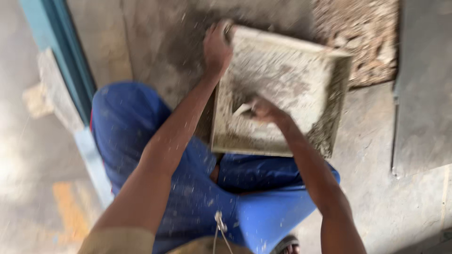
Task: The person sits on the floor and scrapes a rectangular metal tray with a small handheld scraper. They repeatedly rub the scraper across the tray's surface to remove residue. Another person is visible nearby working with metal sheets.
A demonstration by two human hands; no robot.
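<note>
Two hands on one square tile [282, 84]. Left hand [217, 47] grips its far-left corner, fingers curled over the edge. Right hand [266, 110] is closed around a small pale tool [242, 110], pressed on the tile's near-left face. Tile lies tilted over the blue-trousered knees [197, 188], mortar-smeared, grey; image blurred.

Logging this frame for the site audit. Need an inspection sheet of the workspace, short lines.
Surface: dusty grey concrete floor.
Job's things: square tile coated with mortar, tilted up; pale tool, blurred, kind unclear.
Clutter: rough mortar patch behind the tile.
Grippers: left hand grips the tile's top corner; right hand holds the tool against the tile's face.
Cables: thin cord hanging at the chest.
Surroundings: teal door frame at left; blue trousers, person crouched.
</note>
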